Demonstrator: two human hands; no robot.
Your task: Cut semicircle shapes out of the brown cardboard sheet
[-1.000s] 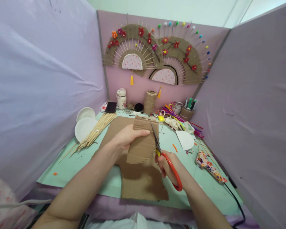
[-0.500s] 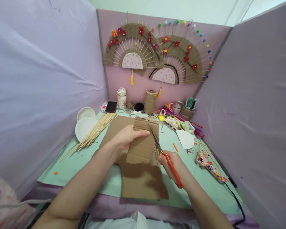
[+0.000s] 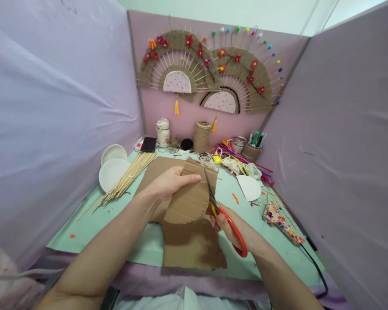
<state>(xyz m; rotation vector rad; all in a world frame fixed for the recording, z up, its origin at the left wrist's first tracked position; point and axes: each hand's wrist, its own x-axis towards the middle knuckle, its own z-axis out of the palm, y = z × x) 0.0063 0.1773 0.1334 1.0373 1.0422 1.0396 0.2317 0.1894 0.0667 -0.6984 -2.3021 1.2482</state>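
My left hand [image 3: 176, 181] grips a piece of corrugated cardboard [image 3: 189, 200] by its left edge, thumb flat on its face. In my right hand [image 3: 224, 221] is a pair of scissors [image 3: 234, 232] with red-orange handles and some yellow near the pivot. One blade lies over the right part of the cardboard piece, pointing up and away; the other blade is mostly hidden. Below the held piece, a larger brown cardboard sheet [image 3: 194, 249] rests on the mint-green table cover [image 3: 142, 247].
Bamboo skewers [image 3: 129, 178] and white paper plates [image 3: 111, 174] lie left. Behind stand a white bottle [image 3: 163, 133], a twine spool [image 3: 201, 137] and a pen holder [image 3: 252, 150]. A floral-patterned glue gun [image 3: 281, 221] with a black cord lies right. Decorated cardboard fans [image 3: 261, 82] hang on the back panel.
The lower end of the cardboard piece has swung a little left. My right hand and the scissors have turned slightly, and more of the yellow handle part shows. The whole view has shifted slightly.
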